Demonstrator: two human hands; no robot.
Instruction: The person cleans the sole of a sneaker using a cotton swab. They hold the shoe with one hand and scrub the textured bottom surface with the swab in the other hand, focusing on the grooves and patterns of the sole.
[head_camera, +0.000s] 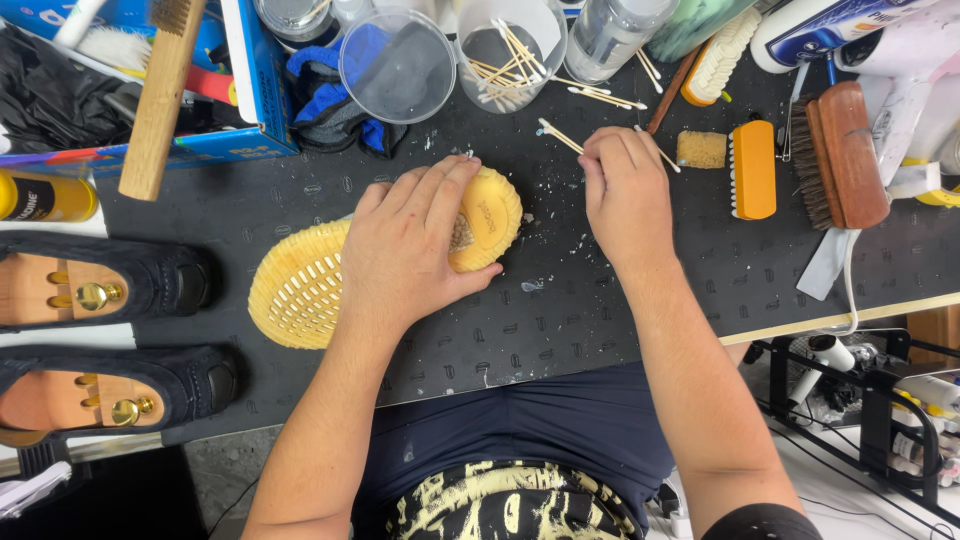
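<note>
Now | left hand (415, 245) pressing down, gripping yellow shoe (300, 285) sole-up at mat (560, 320) centre | right hand (622, 185) pinching swab (560, 136) at 1 o'clock | bare mat lying open toward 5 o'clock edge | brushes (800, 160) crowding 2 o'clock

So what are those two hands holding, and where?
Left hand presses the yellow perforated rubber shoe across its middle; right hand pinches thin wooden cotton swabs at one end.
</note>
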